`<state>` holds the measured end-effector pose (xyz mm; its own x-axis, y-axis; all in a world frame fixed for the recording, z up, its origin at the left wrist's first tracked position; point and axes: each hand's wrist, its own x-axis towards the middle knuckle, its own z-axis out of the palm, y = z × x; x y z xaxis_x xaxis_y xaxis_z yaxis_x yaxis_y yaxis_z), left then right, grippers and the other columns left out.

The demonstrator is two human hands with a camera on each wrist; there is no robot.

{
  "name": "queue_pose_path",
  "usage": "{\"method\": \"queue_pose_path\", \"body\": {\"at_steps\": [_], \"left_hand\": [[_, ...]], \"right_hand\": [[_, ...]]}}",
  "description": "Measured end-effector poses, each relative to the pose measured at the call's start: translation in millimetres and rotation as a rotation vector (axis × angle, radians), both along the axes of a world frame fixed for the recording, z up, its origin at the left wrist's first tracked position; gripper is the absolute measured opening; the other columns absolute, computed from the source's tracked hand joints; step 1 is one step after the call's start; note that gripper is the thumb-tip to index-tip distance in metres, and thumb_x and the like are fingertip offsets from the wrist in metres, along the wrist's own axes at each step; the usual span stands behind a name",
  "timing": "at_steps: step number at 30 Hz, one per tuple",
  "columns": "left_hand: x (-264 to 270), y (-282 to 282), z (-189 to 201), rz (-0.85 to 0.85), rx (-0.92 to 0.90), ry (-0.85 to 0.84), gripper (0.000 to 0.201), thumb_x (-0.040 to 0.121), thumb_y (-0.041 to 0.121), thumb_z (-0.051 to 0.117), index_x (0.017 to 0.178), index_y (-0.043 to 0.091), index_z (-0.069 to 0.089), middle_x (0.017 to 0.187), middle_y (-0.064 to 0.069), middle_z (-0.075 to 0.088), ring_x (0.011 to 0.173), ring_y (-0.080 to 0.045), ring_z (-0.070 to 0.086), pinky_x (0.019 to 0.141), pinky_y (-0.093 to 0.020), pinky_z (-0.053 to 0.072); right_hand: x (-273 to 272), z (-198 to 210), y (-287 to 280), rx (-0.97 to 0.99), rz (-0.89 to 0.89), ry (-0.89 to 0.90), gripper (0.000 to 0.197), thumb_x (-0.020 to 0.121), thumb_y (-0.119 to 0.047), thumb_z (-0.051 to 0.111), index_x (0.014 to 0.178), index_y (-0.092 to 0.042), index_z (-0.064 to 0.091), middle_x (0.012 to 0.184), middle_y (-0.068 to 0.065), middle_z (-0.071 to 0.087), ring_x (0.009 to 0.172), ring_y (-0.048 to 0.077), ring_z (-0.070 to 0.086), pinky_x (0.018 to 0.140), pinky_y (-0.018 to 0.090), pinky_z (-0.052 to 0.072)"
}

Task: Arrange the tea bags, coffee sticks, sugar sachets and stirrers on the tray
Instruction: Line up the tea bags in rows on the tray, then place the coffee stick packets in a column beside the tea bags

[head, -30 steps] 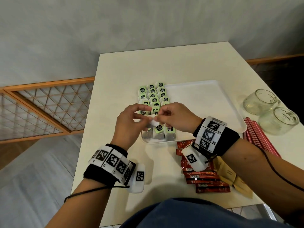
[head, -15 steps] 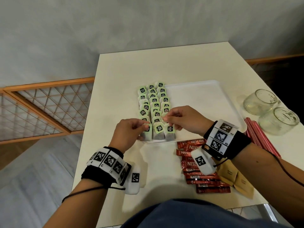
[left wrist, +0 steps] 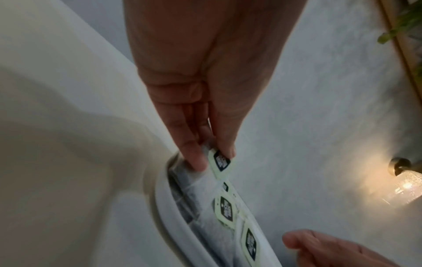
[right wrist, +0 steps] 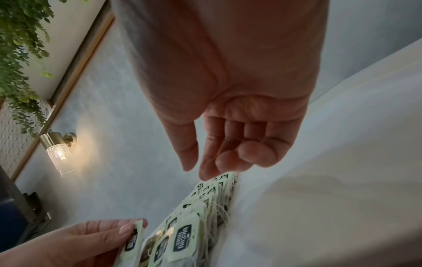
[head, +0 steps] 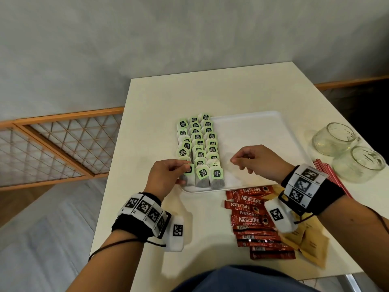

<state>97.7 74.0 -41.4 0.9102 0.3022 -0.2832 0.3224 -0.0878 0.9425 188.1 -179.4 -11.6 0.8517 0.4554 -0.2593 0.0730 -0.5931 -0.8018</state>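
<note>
While the left hand [head: 166, 175] pinches a tea bag [head: 188, 174] — half hidden — right hand [head: 255, 161] grip slack.

My left hand [head: 163, 175] is low and forward, thumb and fingertips [left wrist: 194, 159] pinched together on a small tag, the other fingers tucked close beneath. My right hand [head: 255, 160] hangs a little higher, beside it and apart, palm down, fingers loosely curled and holding nothing. Both forearms reach forward, each wrist wrapped in a black band with square markers.
</note>
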Motion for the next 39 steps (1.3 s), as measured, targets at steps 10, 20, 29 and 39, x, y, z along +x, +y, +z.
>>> {"method": "queue_pose_path", "body": {"at_steps": [10,20,29,39], "left_hand": [[-1.9,1.1,-5.6,-0.050,0.293,0.035,0.017,0.081,0.022,0.077,0.098,0.025,0.077,0.091,-0.002,0.073,0.073,-0.016,0.064,0.065,-0.033,0.056],[-15.9,-83.2,35.4,-0.617,0.936,-0.187,0.031,0.089,0.036,0.065,0.118,0.028,0.061,0.116,0.010,0.057,0.107,-0.009,0.054,0.077,-0.025,0.038],[-17.6,-131.8,16.2,-1.002,1.317,-0.114,0.066,0.083,0.055,0.064,0.128,0.012,0.044,0.124,-0.005,0.049,0.113,-0.024,0.050,0.081,-0.037,0.044],[-12.4,-143.0,6.2,-0.986,1.289,-0.097,0.042,0.098,0.043,0.047,0.122,0.009,0.044,0.117,-0.009,0.054,0.104,-0.027,0.056,0.070,-0.038,0.044]], "right_hand": [[-0.3,-1.9,-16.4,-0.012,0.056,-0.001,0.011,0.089,-0.027,0.067,0.090,-0.018,0.072,0.076,0.000,0.068,0.056,0.001,0.055,0.063,0.021,0.046],[-28.8,-3.7,-47.2,-0.279,0.307,-0.125,0.035,0.071,-0.042,0.082,0.099,-0.026,0.069,0.086,-0.011,0.065,0.068,-0.003,0.056,0.063,0.012,0.040],[-60.0,-7.2,-43.9,-0.513,0.435,-0.236,0.064,0.060,-0.051,0.083,0.111,-0.022,0.056,0.098,-0.008,0.051,0.089,0.011,0.051,0.077,0.028,0.044],[-56.7,-12.0,-46.0,-0.510,0.487,-0.343,0.024,0.082,-0.036,0.069,0.097,-0.017,0.065,0.086,-0.005,0.056,0.077,0.012,0.050,0.063,0.024,0.030]]}}
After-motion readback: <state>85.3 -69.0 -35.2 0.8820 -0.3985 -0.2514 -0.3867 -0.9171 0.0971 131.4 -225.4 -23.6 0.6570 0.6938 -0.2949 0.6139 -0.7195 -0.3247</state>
